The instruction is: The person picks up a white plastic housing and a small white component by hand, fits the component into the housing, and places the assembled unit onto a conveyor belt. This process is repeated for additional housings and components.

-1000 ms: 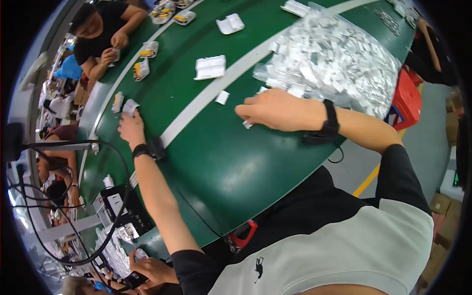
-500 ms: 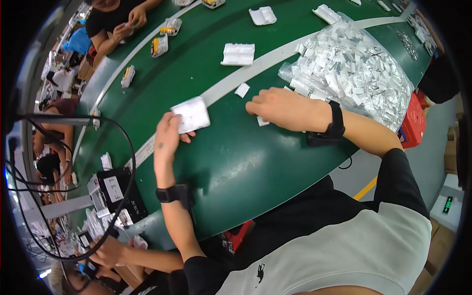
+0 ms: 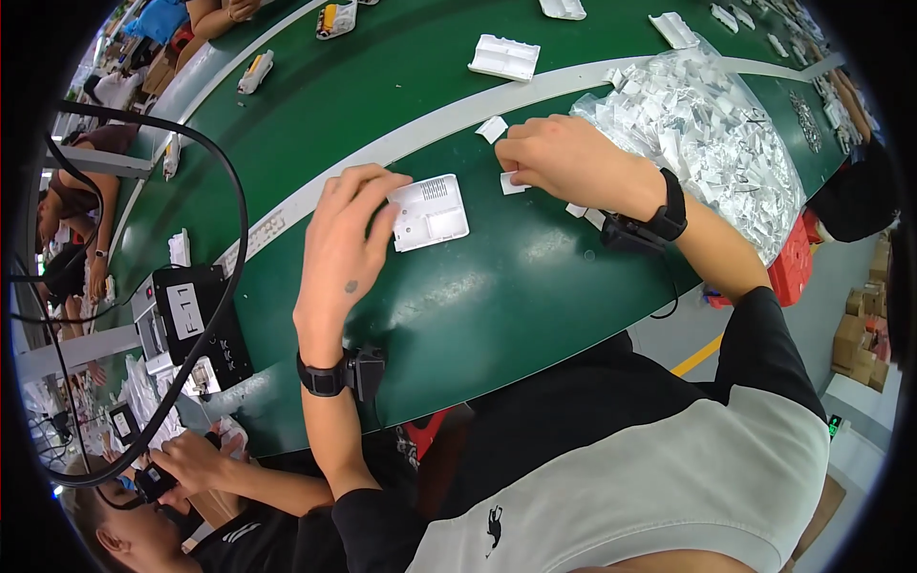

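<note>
My left hand grips the left edge of a white plastic cover between thumb and fingers. The cover's hollow inner side, with a slotted patch, faces up, low over the green table or on it. To the right, my right hand is closed, its fingertips pinching a small white square piece at the table surface. Another small white piece lies just beyond those fingers. Part of a further white piece shows below my right wrist.
A clear bag heaped with small white pieces lies at the right. More white covers lie beyond the pale strip. A black box-shaped device and a looping black cable are at left. A co-worker's hand is at lower left.
The cover in my left hand has moved right and slightly lower in tilt, now showing its inside. My right hand has shifted slightly; the whole view has also shifted.
</note>
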A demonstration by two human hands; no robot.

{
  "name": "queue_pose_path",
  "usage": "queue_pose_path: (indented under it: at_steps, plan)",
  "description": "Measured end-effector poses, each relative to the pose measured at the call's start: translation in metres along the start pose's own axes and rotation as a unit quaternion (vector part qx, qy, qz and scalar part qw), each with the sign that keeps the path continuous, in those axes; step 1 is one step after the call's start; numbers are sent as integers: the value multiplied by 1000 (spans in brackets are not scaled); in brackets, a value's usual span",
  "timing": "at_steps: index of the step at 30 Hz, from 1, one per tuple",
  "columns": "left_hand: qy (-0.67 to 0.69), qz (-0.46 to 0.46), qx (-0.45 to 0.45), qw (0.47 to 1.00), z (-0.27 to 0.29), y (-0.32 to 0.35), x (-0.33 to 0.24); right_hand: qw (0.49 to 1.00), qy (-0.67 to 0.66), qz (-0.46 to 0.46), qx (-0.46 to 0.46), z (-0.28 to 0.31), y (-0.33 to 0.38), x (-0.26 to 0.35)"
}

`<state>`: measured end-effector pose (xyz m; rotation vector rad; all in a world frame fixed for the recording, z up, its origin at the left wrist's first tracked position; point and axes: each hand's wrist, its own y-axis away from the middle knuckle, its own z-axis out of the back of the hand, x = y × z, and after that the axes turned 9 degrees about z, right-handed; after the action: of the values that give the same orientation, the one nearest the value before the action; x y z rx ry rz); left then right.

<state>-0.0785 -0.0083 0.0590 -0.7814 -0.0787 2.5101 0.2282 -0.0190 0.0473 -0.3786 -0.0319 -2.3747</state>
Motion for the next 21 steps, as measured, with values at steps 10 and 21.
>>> queue_pose_path:
  at_steps: [10, 21]
  plan:
    - [-107, -25, 76, 991, -4, 2, -3, 998, -15, 26, -51, 9, -5, 5]
    - [5, 0, 66, 998, 3, 8, -17, 997, -3, 42, -71, 20, -6, 12]
